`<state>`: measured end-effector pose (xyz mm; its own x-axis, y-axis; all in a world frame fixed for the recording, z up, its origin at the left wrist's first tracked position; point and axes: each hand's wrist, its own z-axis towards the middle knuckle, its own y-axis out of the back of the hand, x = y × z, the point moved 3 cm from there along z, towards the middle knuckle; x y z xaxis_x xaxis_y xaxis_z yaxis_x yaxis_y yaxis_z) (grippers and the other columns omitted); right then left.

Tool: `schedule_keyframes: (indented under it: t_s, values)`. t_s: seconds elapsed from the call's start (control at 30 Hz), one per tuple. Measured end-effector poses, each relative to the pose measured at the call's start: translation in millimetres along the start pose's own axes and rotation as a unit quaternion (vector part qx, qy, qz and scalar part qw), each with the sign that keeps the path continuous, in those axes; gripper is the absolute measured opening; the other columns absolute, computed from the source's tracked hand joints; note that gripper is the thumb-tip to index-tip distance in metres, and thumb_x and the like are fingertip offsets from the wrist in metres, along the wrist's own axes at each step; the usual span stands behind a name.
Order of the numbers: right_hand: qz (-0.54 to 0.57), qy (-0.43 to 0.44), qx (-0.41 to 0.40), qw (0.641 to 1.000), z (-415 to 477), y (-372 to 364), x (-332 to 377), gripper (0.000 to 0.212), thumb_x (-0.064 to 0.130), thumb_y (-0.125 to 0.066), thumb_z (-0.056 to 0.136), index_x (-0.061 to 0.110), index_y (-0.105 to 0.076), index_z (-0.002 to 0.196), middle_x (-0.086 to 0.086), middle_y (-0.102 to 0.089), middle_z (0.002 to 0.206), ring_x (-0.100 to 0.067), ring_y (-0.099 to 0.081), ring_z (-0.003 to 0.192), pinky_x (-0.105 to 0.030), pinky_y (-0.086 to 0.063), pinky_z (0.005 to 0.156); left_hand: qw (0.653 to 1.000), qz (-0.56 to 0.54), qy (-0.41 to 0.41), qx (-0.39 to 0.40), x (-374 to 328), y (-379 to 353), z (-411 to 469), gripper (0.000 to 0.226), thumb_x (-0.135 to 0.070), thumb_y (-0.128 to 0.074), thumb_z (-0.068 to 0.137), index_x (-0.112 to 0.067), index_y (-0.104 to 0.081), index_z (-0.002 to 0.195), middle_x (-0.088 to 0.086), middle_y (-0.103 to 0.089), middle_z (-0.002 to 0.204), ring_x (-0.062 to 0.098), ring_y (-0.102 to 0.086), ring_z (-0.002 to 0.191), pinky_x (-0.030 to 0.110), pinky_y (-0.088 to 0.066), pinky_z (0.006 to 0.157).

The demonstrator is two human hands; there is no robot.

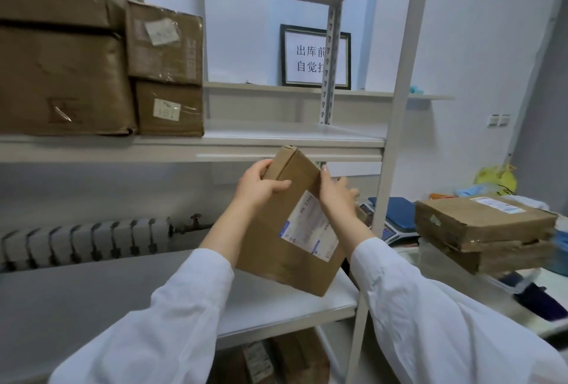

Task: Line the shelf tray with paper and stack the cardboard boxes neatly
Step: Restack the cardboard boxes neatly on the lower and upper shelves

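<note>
A brown cardboard box (276, 239) with a white shipping label hangs tilted in front of the metal shelf unit, between its two middle shelves. My left hand (259, 185) grips its upper left corner, thumb across the front face. My right hand (333, 197) holds its right edge, fingers wrapped behind. The upper shelf tray (276, 134) is lined with white paper on its right half. Several brown boxes (166, 73) are stacked on the left of that shelf. The lower shelf (292, 306) has a white sheet under the held box.
Two flat cardboard boxes (485, 230) are stacked on a table at the right, near a blue scale (396, 214). A shelf post (396, 137) stands just right of my hands. A radiator (86, 239) runs along the wall behind. More boxes (276, 359) sit on the bottom level.
</note>
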<state>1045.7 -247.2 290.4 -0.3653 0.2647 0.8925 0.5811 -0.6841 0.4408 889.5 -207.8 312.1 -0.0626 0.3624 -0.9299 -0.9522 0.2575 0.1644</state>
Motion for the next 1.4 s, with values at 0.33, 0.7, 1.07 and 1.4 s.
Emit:
schedule_keyframes:
  t_s: [0.33,0.7,1.07,1.4]
  values:
    - [-0.013,0.095,-0.057,0.994,-61.8,19.8,62.2,0.062,0.058,-0.019,0.095,0.020,-0.024,0.144,-0.013,-0.009,0.154,-0.032,-0.002,0.143,-0.061,-0.015,0.110,0.984,-0.176,-0.012,0.020,-53.3,46.2,-47.2,0.023,0.000,-0.063,0.084,-0.018,-0.058,0.099,0.005,-0.066,0.093,0.020,-0.065,0.074,0.026,-0.058,0.056]
    - [0.025,0.282,-0.081,0.956,-105.6,35.9,121.6,0.071,0.053,-0.029,0.097,0.026,0.007,0.151,-0.006,0.022,0.158,-0.025,0.017,0.146,-0.047,0.001,0.118,0.954,-0.287,-0.066,-0.055,-98.0,78.7,-60.5,0.044,-0.008,-0.064,0.084,-0.019,-0.050,0.125,0.005,-0.067,0.106,0.021,-0.067,0.088,0.035,-0.057,0.071]
    - [0.069,0.327,0.044,0.942,-87.9,0.8,153.1,0.058,0.049,-0.032,0.098,0.036,-0.011,0.150,-0.003,-0.009,0.160,-0.026,-0.008,0.147,-0.047,-0.010,0.119,0.889,-0.325,-0.214,-0.241,-125.0,80.1,-39.9,0.039,-0.005,-0.072,0.079,-0.024,-0.054,0.108,-0.008,-0.064,0.104,0.011,-0.063,0.098,0.032,-0.051,0.093]
    - [0.248,0.334,0.334,0.846,-59.3,-33.5,148.4,0.069,0.029,-0.058,0.092,0.040,-0.020,0.149,0.012,-0.032,0.152,-0.017,-0.038,0.136,-0.051,-0.042,0.105,0.895,-0.089,-0.237,-0.366,-140.5,66.2,1.4,0.063,-0.019,-0.074,0.079,-0.009,-0.044,0.134,0.006,-0.058,0.129,0.019,-0.056,0.117,0.025,-0.044,0.098]
